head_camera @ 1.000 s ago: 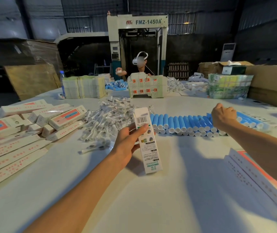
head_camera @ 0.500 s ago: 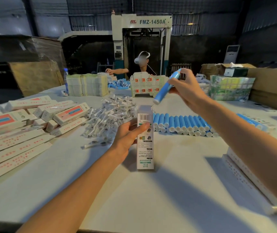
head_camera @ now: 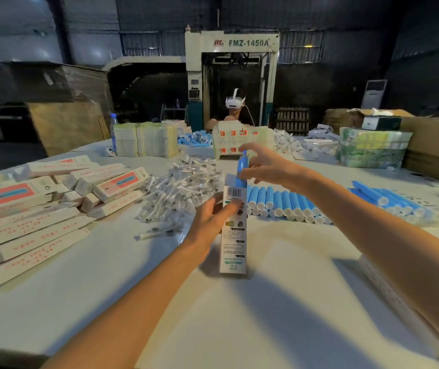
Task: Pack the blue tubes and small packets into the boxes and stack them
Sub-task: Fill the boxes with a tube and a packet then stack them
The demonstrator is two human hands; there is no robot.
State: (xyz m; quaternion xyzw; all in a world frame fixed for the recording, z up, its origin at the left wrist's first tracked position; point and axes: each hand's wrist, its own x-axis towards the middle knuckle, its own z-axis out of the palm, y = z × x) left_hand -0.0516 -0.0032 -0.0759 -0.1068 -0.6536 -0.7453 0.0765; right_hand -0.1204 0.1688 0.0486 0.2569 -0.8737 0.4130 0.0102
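**A:** Head view. Left hand?

**B:** Left hand [head_camera: 213, 217] is clamped on the box [head_camera: 233, 235], thumb on the printed face, fingers round the back. The box stands upright mid-table [head_camera: 266, 315] with its open end up and the barcode near the top.

**A:** Right?

**B:** Right hand [head_camera: 263, 166] is at 12 o'clock of the box, above its mouth. Thumb and forefinger pinch one tube [head_camera: 241, 169], the other fingers spread loose.

**A:** Tube position?

**B:** Upright, lower end inside the box mouth, upper part sticking out. Can't tell how deep, the box wall hides it.

**A:** Hands touching?

**B:** No, apart. One is low on the box, one above it.

**A:** Loose stock?

**B:** A tube row [head_camera: 279, 202] lies side by side at 2 o'clock of the box, just beside it, white caps toward the camera. A second tube batch [head_camera: 388, 201] is at 3, apart from the row. The packets [head_camera: 181, 187] are heaped at 11, near the left hand. Long boxes [head_camera: 53, 203], white with red print, are piled loosely at 9 to 10. Flat cartons [head_camera: 388, 288] sit at 4, by the right forearm.

**A:** Far side?

**B:** A person [head_camera: 235, 107] in a white headset is at 12, across the table. Behind them is a machine [head_camera: 233, 43] marked FMZ-1450A. A bottle [head_camera: 113, 131] stands at 11 by the stacked flat cartons.
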